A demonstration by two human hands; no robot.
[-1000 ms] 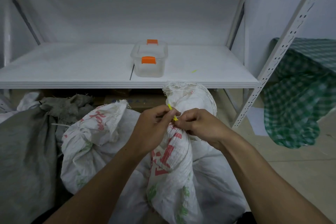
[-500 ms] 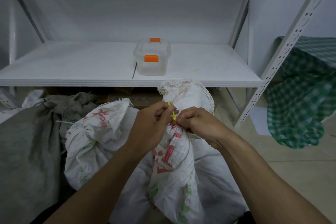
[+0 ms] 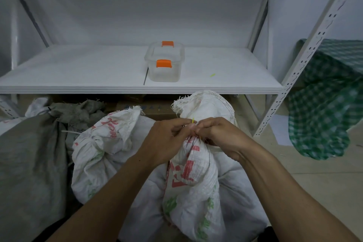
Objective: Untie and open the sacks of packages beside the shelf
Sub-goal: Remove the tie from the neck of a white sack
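Head view. The white sack (image 3: pixel 192 173), woven and printed in red and green, stands on the floor in front of the shelf (image 3: pixel 78 76), nearest the person. Its neck is gathered and bound by a yellow tie (image 3: pixel 193 121), and the frayed mouth flares above the binding. The left hand (image 3: pixel 167 139) has its grip closed, thumb and forefinger pinching the tie. The right hand (image 3: pixel 220 135) meets it fingertip to fingertip, its grip likewise closed on the tie, with the remaining fingers curled against the sack's neck. A short end of the tie stands up between the two hands.

A second white sack (image 3: pixel 102 143) lies touching the first on its left, its mouth loose. A grey sack (image 3: pixel 29 163) sits further left. A clear box (image 3: pixel 165 65) with orange latches rests on the shelf, and a small yellow scrap (image 3: pixel 212 75) lies to its right. A green checked cloth (image 3: pixel 324 104) shows beyond the perforated upright (image 3: pixel 306 55).
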